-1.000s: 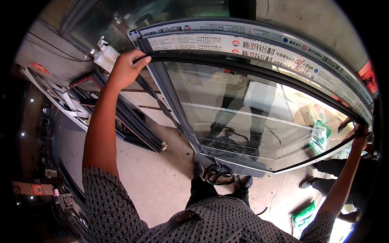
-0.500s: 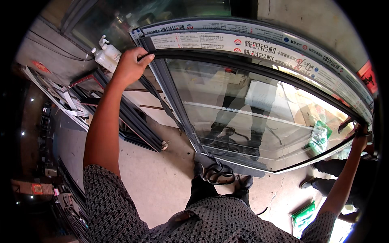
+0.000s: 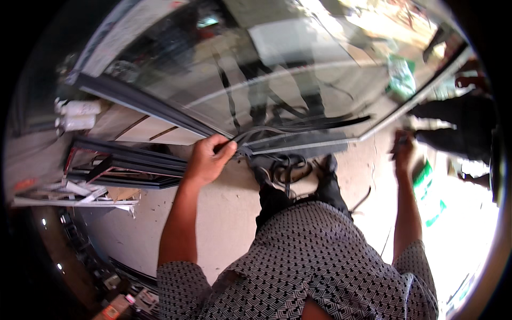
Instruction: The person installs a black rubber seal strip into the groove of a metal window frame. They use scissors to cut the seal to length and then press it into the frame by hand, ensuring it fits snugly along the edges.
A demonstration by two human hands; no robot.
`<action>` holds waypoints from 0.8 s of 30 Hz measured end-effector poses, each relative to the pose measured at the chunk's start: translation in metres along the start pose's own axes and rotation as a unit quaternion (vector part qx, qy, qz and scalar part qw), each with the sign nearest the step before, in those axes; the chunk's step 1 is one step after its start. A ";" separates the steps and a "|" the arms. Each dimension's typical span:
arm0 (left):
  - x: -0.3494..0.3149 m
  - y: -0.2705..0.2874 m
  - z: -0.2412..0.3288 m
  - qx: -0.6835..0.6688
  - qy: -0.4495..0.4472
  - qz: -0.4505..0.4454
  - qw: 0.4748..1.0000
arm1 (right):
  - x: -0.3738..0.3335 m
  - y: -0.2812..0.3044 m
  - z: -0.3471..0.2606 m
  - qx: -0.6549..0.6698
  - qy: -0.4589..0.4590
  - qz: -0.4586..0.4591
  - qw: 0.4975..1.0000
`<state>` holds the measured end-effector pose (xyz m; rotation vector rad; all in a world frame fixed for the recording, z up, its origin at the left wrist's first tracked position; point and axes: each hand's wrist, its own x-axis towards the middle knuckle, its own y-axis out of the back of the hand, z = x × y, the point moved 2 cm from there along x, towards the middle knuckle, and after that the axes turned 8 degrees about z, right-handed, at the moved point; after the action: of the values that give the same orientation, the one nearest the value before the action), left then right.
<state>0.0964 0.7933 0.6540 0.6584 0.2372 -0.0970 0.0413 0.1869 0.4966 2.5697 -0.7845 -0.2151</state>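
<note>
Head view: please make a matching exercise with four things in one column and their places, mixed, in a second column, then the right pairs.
Things:
1. left hand
2. right hand
3. white bottles
4. dark frame bars

Places:
A. stacked on the floor, left of the left hand
B. at the lower corner of the glazed window frame
C. far left, lying side by side
D. at the frame's right lower edge, blurred

Pairs: 1-B, 2-D, 3-C, 4-A

Glazed window frame (image 3: 298, 80) standing ahead across the view, its lower corner at the left hand (image 3: 207, 159), right hand (image 3: 402, 151) under its right rail; stacked frame profiles (image 3: 128, 165) on the floor left, two tubes (image 3: 77, 114) behind them.
</note>
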 end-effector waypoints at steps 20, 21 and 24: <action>-0.048 -0.130 -0.003 -0.116 0.033 0.002 0.993 | -0.212 -0.112 -0.122 0.045 -0.084 -0.582 0.808; -0.050 -0.131 -0.001 -0.113 0.033 0.005 0.993 | -0.212 -0.113 -0.122 0.045 -0.089 -0.587 0.803; -0.052 -0.132 0.001 -0.110 0.028 0.013 0.993 | -0.211 -0.116 -0.126 0.052 -0.105 -0.599 0.793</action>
<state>0.0244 0.6896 0.5894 0.4452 0.2898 -0.0269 -0.0420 0.4375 0.5599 2.7710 0.9265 -0.8417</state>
